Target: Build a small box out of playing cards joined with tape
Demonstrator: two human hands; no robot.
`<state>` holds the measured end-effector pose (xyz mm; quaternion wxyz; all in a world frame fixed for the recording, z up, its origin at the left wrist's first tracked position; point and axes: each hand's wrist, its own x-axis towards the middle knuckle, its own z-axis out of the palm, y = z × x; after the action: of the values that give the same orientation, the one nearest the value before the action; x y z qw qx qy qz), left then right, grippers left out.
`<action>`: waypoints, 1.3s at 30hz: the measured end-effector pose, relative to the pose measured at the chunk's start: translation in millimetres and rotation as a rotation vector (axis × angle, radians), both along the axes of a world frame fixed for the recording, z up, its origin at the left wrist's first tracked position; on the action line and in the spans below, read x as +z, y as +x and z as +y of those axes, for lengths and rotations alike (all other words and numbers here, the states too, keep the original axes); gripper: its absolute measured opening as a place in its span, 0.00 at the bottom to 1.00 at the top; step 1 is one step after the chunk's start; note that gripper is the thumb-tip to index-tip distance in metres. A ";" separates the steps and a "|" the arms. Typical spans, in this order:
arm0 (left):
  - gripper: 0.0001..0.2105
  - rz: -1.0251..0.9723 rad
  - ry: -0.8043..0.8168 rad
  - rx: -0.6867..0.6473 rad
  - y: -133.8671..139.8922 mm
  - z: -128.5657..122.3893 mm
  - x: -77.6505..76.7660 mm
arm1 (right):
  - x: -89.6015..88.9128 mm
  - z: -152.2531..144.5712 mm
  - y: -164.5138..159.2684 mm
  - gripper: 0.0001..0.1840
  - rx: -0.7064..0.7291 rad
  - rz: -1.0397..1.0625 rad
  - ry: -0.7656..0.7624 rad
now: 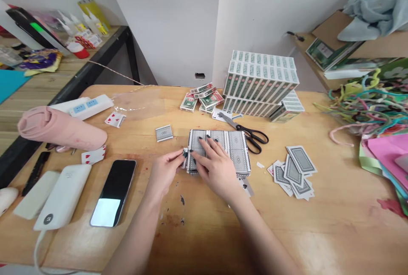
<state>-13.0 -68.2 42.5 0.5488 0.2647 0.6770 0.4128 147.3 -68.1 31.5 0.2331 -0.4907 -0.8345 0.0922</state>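
Observation:
A flat rectangular panel made of grey-backed playing cards [238, 151] lies on the wooden table. My right hand [217, 168] rests on top of it, fingers spread and pressing down on the card backs. At the panel's left edge, the thumb and fingers of my left hand [164, 174] pinch a small piece of playing card [184, 163]. Whether that piece is joined to the panel is hidden by my fingers. Part of another card [246, 186] shows from under the panel's near edge. Black-handled scissors [251, 135] lie just behind the panel's right side.
A folded card [164, 133] lies left of the panel, loose cards [295, 172] to the right. Stacked card boxes [259, 81] and several loose boxes [205, 97] stand behind. A phone [114, 192], power bank [63, 196], pink roll [63, 128] and power strip [91, 106] occupy the left.

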 end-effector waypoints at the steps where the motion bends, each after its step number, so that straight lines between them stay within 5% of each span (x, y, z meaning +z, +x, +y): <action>1: 0.18 0.009 0.002 0.019 1.6 -1.1 -0.7 | 0.4 -0.1 -0.1 0.16 0.004 -0.001 0.004; 6: 0.18 0.046 0.051 0.077 8.3 -4.7 -5.3 | 1.6 -1.1 -2.5 0.15 0.011 -0.022 0.014; 12: 0.18 0.071 0.089 -0.008 11.1 -5.2 -4.3 | 5.0 -1.9 -5.5 0.15 0.015 -0.064 0.022; 25: 0.18 -0.199 0.009 -0.106 1.6 -1.9 -2.1 | 7.9 -0.9 -5.9 0.15 0.023 -0.071 -0.029; 39: 0.21 0.026 0.057 -0.191 -7.1 -0.4 -15.4 | 5.1 -0.1 -3.7 0.16 0.009 -0.020 -0.056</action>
<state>-20.1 -68.6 27.1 0.5692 0.3490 0.6436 0.3742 143.5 -68.3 36.6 0.2105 -0.4941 -0.8361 0.1114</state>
